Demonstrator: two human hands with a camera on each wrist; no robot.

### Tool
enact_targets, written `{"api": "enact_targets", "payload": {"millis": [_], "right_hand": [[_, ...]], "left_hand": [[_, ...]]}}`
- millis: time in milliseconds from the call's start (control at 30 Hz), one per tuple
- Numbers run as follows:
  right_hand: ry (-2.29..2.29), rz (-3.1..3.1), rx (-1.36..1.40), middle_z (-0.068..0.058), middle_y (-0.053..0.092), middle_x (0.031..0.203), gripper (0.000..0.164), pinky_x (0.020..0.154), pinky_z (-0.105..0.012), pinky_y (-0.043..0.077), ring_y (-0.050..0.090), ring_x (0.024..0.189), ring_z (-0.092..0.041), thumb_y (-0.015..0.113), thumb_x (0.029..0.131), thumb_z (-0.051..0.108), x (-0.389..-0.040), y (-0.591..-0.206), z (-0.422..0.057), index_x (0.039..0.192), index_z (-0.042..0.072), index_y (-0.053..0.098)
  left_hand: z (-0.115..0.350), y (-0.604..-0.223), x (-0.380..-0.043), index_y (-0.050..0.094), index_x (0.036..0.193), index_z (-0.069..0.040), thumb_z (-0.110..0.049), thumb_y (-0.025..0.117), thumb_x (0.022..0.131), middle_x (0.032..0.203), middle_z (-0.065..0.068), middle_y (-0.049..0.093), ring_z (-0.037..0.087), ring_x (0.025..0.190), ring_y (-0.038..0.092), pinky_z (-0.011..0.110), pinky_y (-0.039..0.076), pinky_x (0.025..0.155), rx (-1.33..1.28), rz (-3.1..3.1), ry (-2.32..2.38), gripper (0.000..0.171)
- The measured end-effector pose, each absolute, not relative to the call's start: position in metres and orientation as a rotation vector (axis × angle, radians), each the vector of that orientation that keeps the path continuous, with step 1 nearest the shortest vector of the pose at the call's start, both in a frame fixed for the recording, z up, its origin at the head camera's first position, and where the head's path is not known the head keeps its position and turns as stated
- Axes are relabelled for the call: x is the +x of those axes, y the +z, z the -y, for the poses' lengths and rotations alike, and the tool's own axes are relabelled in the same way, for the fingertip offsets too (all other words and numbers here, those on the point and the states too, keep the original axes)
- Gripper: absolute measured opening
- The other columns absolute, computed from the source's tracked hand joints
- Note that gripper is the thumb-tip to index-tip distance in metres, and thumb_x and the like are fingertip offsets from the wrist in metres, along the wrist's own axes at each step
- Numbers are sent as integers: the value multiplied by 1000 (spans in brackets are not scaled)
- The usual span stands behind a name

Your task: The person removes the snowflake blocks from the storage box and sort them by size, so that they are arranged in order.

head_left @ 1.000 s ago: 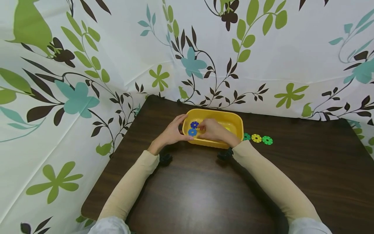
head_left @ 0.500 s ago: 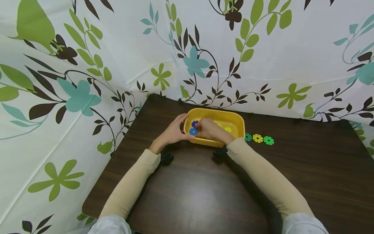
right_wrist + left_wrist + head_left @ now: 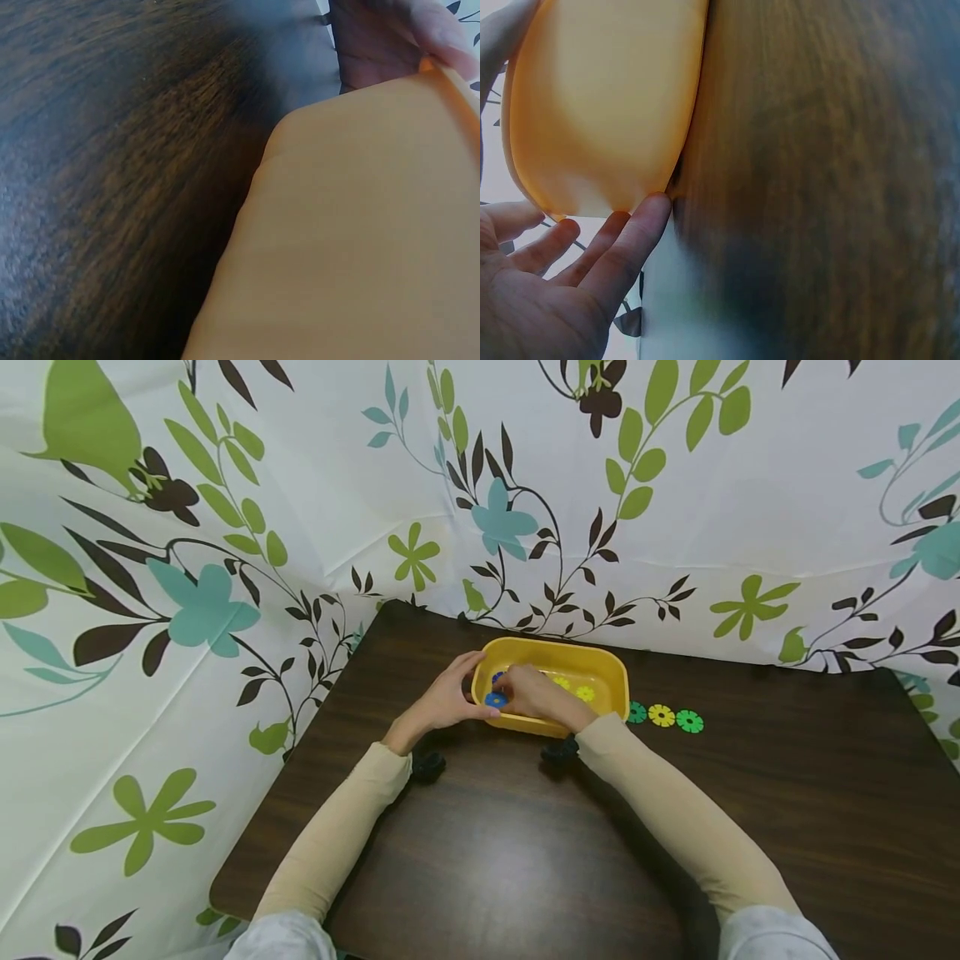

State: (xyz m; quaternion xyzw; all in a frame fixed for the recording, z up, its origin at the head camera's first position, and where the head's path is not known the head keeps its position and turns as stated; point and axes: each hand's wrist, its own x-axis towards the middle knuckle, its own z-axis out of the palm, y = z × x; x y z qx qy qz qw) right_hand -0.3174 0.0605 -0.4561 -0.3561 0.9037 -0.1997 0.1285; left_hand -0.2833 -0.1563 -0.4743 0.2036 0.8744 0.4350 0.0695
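A yellow plastic tub (image 3: pixel 600 664) stands near the table's back edge. My left hand (image 3: pixel 448 697) grips its left end, thumb at the front rim; in the left wrist view its fingertips touch the end wall. Inside the tub, my right hand (image 3: pixel 531 693) has its fingers at a blue notched disc (image 3: pixel 495 700), which sits tilted and seems pinched. A darker blue disc (image 3: pixel 497 677) lies just behind, partly covered by the right hand. Yellow discs (image 3: pixel 585 693) lie further right in the tub. The right wrist view shows the tub's outer wall (image 3: pixel 360 225), not the right fingers.
Right of the tub, a dark green disc (image 3: pixel 637 712), a yellow disc (image 3: pixel 662 715) and a bright green disc (image 3: pixel 690 721) lie in a row on the dark wooden table (image 3: pixel 510 843). A leaf-patterned curtain (image 3: pixel 660 527) hangs behind and at the left.
My right hand has shifted slightly left inside the tub, onto the blue disc, which has tilted. More of the yellow discs shows. My left hand keeps its place on the tub.
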Motion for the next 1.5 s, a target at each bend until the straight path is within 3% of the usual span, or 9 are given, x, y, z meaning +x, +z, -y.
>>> {"api": "enact_targets", "payload": {"millis": [200, 467, 733, 900, 1033, 1167, 1400, 1500], "right_hand": [[-584, -2599, -1017, 1, 54, 73, 19, 65, -28, 39, 50, 72, -18, 83, 98, 27, -335, -478, -61, 103, 9, 79], [-608, -2592, -907, 3, 53, 71, 16, 63, -27, 37, 51, 69, -17, 86, 94, 28, -343, -487, -58, 94, 14, 79], [-600, -2573, -871, 2, 50, 68, 18, 56, -27, 38, 49, 63, -17, 84, 94, 23, -336, -477, -55, 98, 6, 78], [-628, -2587, -795, -2, 65, 83, 25, 66, -26, 47, 57, 74, -18, 85, 95, 22, -321, -457, -55, 110, 4, 78], [-624, -2610, -747, -9, 74, 104, 34, 81, -30, 56, 63, 89, -22, 85, 95, 21, -310, -443, -58, 122, 2, 75], [-608, -2671, -784, -12, 77, 110, 38, 91, -35, 60, 66, 94, -23, 85, 94, 27, -306, -440, -65, 121, 1, 75], [-682, -2783, -778, -14, 79, 112, 41, 96, -42, 62, 69, 100, -26, 88, 86, 28, -296, -440, -86, 114, 0, 77], [-755, -2798, -721, -14, 77, 114, 43, 97, -43, 61, 68, 101, -26, 87, 85, 29, -292, -439, -96, 115, 0, 77]], "left_hand": [[156, -475, -284, 33, 172, -13, -37, 94, 86, 178, 11, 29, 32, 143, 53, 45, 63, 108, 622, -2639, 1305, 108], [155, -474, -282, 32, 172, -13, -37, 94, 86, 178, 11, 29, 32, 143, 53, 47, 62, 108, 621, -2649, 1308, 109], [156, -476, -282, 32, 172, -13, -40, 94, 85, 179, 12, 29, 33, 146, 51, 49, 58, 115, 620, -2653, 1294, 110], [156, -474, -282, 32, 172, -12, -39, 94, 85, 179, 13, 28, 34, 146, 52, 48, 62, 109, 617, -2638, 1310, 110], [156, -474, -283, 33, 172, -13, -42, 93, 86, 179, 12, 29, 35, 151, 49, 50, 58, 115, 606, -2647, 1295, 109], [156, -474, -283, 33, 172, -12, -43, 93, 85, 179, 13, 29, 36, 153, 47, 54, 50, 124, 613, -2663, 1274, 110], [156, -474, -284, 32, 172, -11, -39, 94, 85, 179, 12, 30, 33, 146, 51, 49, 63, 107, 626, -2654, 1281, 111], [156, -474, -283, 32, 172, -12, -41, 95, 83, 178, 12, 31, 34, 147, 50, 51, 59, 112, 604, -2663, 1266, 112]]}}
